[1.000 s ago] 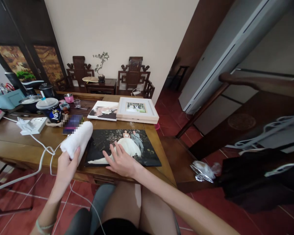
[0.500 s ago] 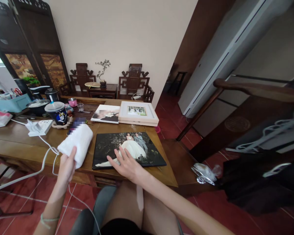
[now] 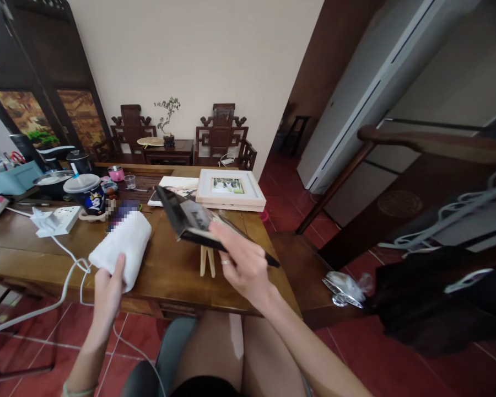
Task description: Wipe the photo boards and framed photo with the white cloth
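While right fingers (image 3: 227, 238) hold its edge, frame (image 3: 192, 215) tilts

Beyond the tabletop (image 3: 169, 282), a plain pale wall (image 3: 206, 49) rises behind two carved dark-wood chairs (image 3: 224, 129) with a low side table (image 3: 169, 153) between them; a dark folding screen (image 3: 33, 47) with painted panels stands past the tabletop's left part; right of the tabletop, a large wooden chair (image 3: 391, 184) stands before tall grey panels (image 3: 355, 91); red floor tiles (image 3: 284, 212) with pale joints spread below the tabletop.

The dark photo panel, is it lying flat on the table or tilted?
Tilted: the right hand grips the panel, and pale wooden legs and the table show beneath its near edge.
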The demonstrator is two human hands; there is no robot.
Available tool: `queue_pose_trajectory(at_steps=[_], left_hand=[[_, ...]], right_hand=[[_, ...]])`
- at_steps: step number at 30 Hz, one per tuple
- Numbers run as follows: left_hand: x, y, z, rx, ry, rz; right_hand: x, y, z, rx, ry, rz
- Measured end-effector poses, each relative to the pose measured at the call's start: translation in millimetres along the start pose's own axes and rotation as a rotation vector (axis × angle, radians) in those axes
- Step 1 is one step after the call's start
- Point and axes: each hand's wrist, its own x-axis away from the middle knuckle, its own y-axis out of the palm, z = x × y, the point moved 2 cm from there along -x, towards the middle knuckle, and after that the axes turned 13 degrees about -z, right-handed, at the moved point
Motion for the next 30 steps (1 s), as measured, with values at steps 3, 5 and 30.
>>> queue_pose_trajectory(at_steps=[3,5,30], left_hand=[[12.1,13.5,22.3,-0.265,0.270,0.055],[24.7,31.5,39.4,-0.361,0.459,0.036],[32.8,91.3,41.9,-0.913,0.838,-0.680]], right_hand=[[-7.0,-17.0,-6.7,-0.073,0.259,0.320],[-11.2,-20.7,-12.0,-0.182,0.431,0.543],[38.9,22.1,21.4,-1.116,0.872,0.863]])
